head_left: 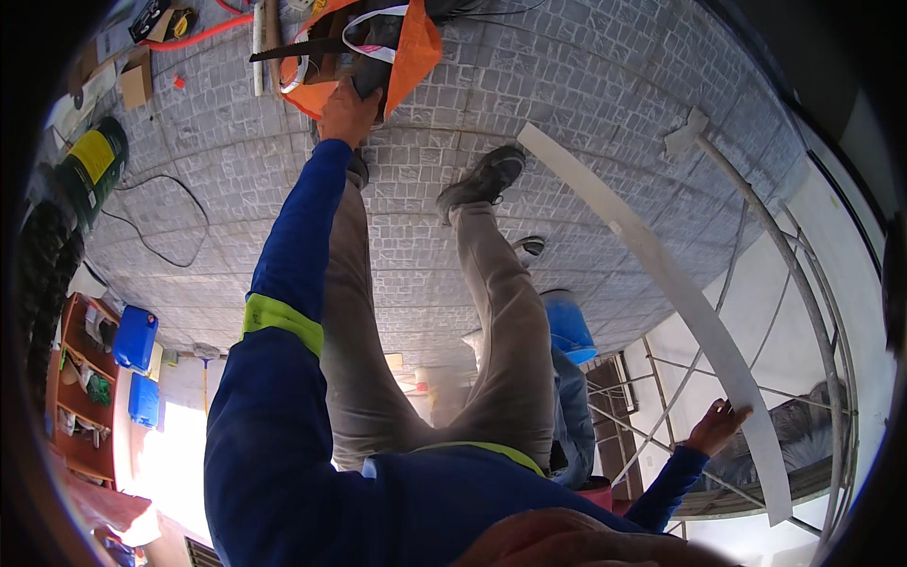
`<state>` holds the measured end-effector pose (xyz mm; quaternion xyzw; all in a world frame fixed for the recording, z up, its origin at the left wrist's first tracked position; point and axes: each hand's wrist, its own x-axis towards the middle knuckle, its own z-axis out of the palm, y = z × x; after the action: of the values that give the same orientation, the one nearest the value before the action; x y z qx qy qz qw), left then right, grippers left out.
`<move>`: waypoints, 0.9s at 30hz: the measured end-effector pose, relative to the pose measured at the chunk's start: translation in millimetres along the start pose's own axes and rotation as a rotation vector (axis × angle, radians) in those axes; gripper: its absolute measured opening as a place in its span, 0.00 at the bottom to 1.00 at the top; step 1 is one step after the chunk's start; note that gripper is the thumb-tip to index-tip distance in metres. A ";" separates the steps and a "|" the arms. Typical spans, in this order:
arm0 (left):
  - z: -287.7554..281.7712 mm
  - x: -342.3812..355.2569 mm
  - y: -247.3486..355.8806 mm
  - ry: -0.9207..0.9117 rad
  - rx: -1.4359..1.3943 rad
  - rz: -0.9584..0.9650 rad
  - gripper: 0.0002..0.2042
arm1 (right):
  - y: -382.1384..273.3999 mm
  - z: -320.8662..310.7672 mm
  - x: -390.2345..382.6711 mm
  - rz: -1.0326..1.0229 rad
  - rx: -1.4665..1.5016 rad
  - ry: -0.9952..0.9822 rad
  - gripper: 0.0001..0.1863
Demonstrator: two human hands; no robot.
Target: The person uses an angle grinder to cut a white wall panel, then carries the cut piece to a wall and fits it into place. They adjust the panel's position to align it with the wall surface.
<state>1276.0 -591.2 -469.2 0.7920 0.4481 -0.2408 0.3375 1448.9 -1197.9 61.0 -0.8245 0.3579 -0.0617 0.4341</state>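
My left hand (348, 115) reaches down into an orange bag (418, 57) on the paved floor, fingers closed around a dark grey object (374, 74) that I cannot make out fully. A toothed saw blade (293, 50) sticks out of the bag beside it. At the right, my right hand (720, 425) grips a long, flat pale strip (642, 265), which extends from near my shoe (487, 175) to the lower right.
Metal scaffolding (794, 283) stands right. A blue bucket (567, 323) and another person's jeans-clad leg (576, 416) are behind my legs. Left are a dark drum (93, 165), a loose cable (194, 203), blue jerrycans (136, 338) and wooden shelves (87, 378).
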 end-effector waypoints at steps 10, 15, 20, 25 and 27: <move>-32.9 16.5 5.6 -0.296 -0.729 -0.390 0.30 | 19.9 4.3 6.2 -0.014 0.009 0.007 0.19; 4.5 72.0 25.0 0.101 -0.252 -0.079 0.33 | 18.6 9.4 4.5 -0.005 0.030 0.001 0.18; 40.7 101.4 25.8 0.180 -0.089 -0.005 0.36 | 16.2 8.4 8.4 -0.041 0.010 -0.020 0.17; 57.6 72.2 21.7 0.208 -0.243 0.193 0.24 | 14.3 8.4 12.9 -0.058 0.048 -0.084 0.18; 57.1 43.8 21.5 0.083 -0.346 0.172 0.23 | 11.2 15.1 9.9 -0.065 0.074 -0.121 0.19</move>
<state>1311.4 -618.0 -529.8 0.7667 0.4271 -0.0977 0.4693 1456.5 -1198.2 41.1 -0.8214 0.3015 -0.0389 0.4827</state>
